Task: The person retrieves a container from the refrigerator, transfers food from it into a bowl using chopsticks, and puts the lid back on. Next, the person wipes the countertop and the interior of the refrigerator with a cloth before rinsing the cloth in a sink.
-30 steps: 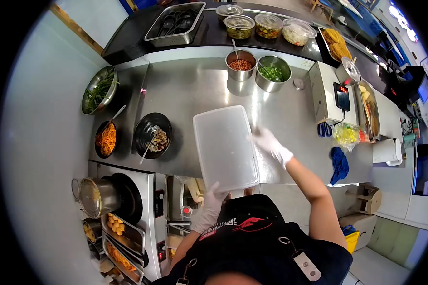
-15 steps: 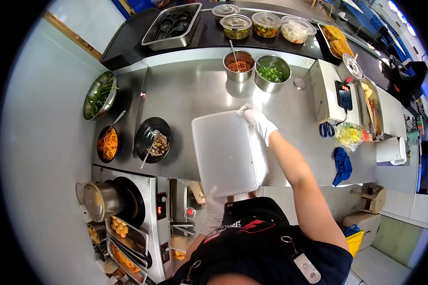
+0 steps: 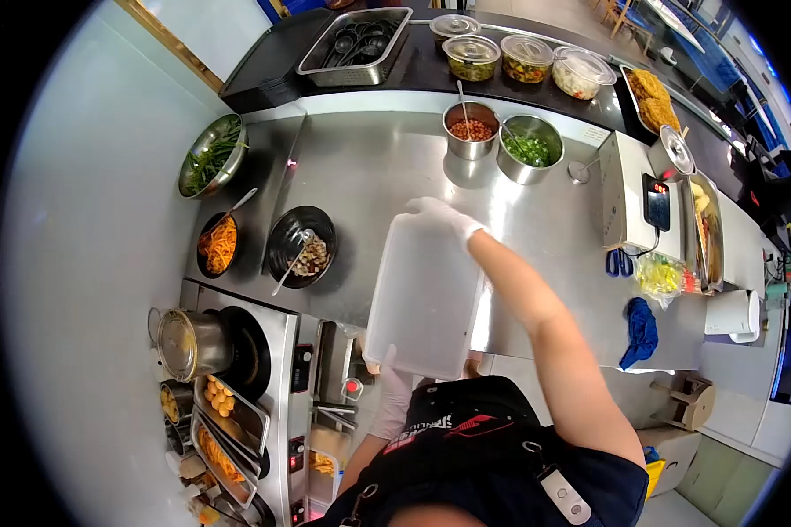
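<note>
The translucent plastic container [image 3: 426, 294] is in front of the torso, its near end extending past the near edge of the steel counter [image 3: 360, 167]. The left hand [image 3: 396, 373] grasps that end, thumb on top; the right hand [image 3: 444, 220] covers the far edge, closure not discernible. Probably light, semi-rigid, smooth and somewhat slippery; support at 2 opposite edges.
</note>
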`<state>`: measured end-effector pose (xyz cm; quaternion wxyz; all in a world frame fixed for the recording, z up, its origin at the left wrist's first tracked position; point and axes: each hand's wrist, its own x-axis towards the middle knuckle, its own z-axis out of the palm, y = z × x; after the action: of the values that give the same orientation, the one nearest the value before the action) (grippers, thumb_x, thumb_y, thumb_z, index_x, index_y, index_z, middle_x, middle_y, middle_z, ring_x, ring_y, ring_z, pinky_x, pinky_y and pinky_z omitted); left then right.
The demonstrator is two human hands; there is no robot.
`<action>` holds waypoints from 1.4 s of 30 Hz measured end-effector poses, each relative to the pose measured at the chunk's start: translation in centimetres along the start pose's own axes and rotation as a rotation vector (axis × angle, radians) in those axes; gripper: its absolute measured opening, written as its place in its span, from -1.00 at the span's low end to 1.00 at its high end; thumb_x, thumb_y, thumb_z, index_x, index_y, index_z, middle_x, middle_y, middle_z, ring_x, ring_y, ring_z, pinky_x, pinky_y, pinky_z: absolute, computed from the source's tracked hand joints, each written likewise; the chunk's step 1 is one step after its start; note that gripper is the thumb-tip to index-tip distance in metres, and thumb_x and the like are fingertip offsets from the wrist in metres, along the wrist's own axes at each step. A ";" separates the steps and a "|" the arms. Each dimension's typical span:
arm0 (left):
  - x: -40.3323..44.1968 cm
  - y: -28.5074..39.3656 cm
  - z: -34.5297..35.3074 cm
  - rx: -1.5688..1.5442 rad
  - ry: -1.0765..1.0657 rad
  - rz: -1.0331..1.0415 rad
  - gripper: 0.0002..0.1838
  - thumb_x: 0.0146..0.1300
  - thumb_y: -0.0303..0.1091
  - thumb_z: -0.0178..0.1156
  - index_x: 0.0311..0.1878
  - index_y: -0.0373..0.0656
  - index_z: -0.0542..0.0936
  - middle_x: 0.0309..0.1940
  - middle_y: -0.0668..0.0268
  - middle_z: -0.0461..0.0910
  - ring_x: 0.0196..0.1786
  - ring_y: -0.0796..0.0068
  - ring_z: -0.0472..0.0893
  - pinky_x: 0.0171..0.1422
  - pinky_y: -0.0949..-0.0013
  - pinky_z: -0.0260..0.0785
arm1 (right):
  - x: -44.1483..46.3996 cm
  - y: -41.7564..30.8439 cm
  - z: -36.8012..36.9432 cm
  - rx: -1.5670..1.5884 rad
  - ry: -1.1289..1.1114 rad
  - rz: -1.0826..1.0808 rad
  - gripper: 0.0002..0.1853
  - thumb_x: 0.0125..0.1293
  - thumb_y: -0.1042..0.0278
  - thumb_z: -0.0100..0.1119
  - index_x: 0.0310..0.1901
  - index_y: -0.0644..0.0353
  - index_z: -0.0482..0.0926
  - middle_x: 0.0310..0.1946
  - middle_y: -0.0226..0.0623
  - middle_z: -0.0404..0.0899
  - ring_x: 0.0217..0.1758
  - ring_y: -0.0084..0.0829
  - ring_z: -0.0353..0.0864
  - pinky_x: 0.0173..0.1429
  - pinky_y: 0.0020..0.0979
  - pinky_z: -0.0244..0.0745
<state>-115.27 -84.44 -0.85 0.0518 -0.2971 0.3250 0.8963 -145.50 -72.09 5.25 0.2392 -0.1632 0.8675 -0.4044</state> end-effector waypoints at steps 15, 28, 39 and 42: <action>0.7 0.5 0.6 0.103 0.032 0.076 -0.43 0.37 -0.05 -0.13 0.26 -0.30 0.32 0.17 0.11 0.41 0.21 0.15 0.39 0.29 0.10 0.21 | 1.2 2.8 4.1 -0.374 0.270 -0.060 -0.57 0.24 -0.06 0.06 -0.36 0.19 0.67 -0.32 -0.13 0.66 -0.19 -0.10 0.66 -0.10 -0.16 0.52; 1.3 1.2 0.8 0.183 -0.015 0.056 -0.38 0.36 0.01 -0.19 0.29 -0.31 0.27 0.22 0.08 0.34 0.27 0.14 0.34 0.34 0.08 0.15 | -8.7 8.1 -0.7 -0.270 0.597 -0.314 -0.69 0.22 0.09 0.07 -0.24 0.19 0.56 -0.25 -0.13 0.54 -0.10 -0.13 0.51 0.00 -0.16 0.41; -2.8 8.2 -0.6 0.039 0.103 0.164 -0.34 0.31 -0.03 -0.05 0.32 -0.34 0.22 0.21 0.02 0.35 0.22 0.07 0.39 0.33 0.03 0.23 | -39.9 32.5 -5.2 -0.794 0.811 0.647 -0.45 0.24 0.15 0.11 0.28 -0.02 0.36 0.32 -0.18 0.27 0.13 -0.02 0.35 0.24 -0.08 0.26; -4.8 11.2 0.9 0.102 0.160 0.274 -0.30 0.26 -0.02 0.05 0.31 -0.34 0.22 0.21 0.02 0.35 0.21 0.06 0.39 0.33 0.04 0.22 | -30.4 27.5 -2.1 -0.856 0.984 0.642 -0.49 0.23 0.11 0.09 0.23 0.01 0.42 0.17 -0.20 0.45 -0.11 -0.09 0.48 -0.04 -0.14 0.43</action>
<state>-115.02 -92.21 8.63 -0.0819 -0.3174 0.4106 0.8509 -123.79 -39.21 -6.38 -0.1569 0.2208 0.9620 0.0341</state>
